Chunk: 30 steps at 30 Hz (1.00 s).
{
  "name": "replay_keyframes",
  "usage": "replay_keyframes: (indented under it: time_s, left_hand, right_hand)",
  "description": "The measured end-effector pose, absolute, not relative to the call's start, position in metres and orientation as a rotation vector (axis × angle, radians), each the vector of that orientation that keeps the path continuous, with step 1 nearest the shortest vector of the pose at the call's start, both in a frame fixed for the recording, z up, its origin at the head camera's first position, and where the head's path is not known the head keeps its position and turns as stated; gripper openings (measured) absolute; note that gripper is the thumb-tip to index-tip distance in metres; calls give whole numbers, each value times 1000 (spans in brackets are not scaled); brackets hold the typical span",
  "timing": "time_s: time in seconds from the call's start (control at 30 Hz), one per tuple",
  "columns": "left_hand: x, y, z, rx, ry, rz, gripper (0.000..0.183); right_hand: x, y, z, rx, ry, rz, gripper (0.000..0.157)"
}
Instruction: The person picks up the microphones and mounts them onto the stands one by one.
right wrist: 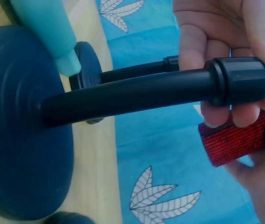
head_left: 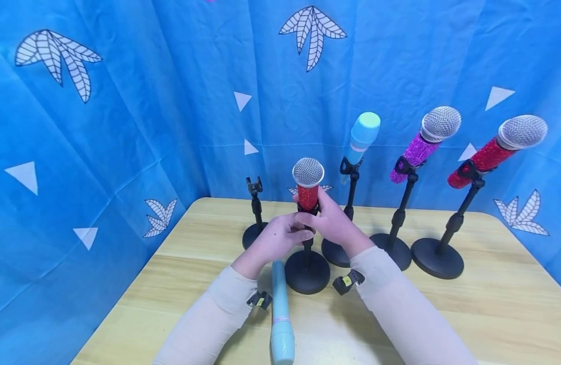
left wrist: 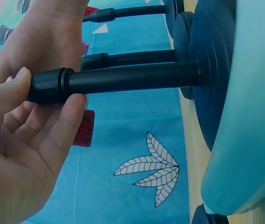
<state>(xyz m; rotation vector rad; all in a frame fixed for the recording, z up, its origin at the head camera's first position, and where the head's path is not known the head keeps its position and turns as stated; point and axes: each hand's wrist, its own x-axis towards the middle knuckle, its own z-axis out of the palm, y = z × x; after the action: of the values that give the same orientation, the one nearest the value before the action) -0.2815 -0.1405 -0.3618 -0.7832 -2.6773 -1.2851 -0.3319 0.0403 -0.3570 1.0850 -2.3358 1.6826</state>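
Observation:
A red glittery microphone [head_left: 308, 196] with a silver mesh head sits at the top of a black desk stand [head_left: 307, 276], in front of me. My left hand [head_left: 280, 237] grips the stand's upper pole; in the left wrist view its thumb and fingers wrap the collar [left wrist: 53, 85]. Just above, my right hand [head_left: 335, 223] holds the microphone's lower body at the clip, which the hands mostly hide. The microphone's red tail end [right wrist: 230, 140] shows behind the pole in the right wrist view. A light blue microphone [head_left: 280, 314] lies on the table beside my left forearm.
An unfilled black stand [head_left: 256, 213] is at the back left. To the right, stands hold a light blue microphone [head_left: 364, 132], a purple one [head_left: 419, 149] and another red one [head_left: 488, 154]. Blue patterned cloth [head_left: 180, 101] hangs around the wooden table [head_left: 504, 304].

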Motion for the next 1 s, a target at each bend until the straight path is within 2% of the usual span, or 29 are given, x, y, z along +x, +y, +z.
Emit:
replay_keyframes:
  time_s: [0.23, 0.6, 1.0]
  left_hand:
    - [-282, -143, -364, -763, -2661, -1304, 6]
    - [-281, -138, -363, -731, -2672, -1300, 6]
    - [-284, -139, -364, -774, -2687, -1258, 5]
  right_hand:
    - [-331, 38, -359, 1058, -2405, 1688, 41]
    - [-333, 40, -358, 1114, -2373, 1653, 38]
    - [-331, 44, -361, 1076, -2362, 1782, 44]
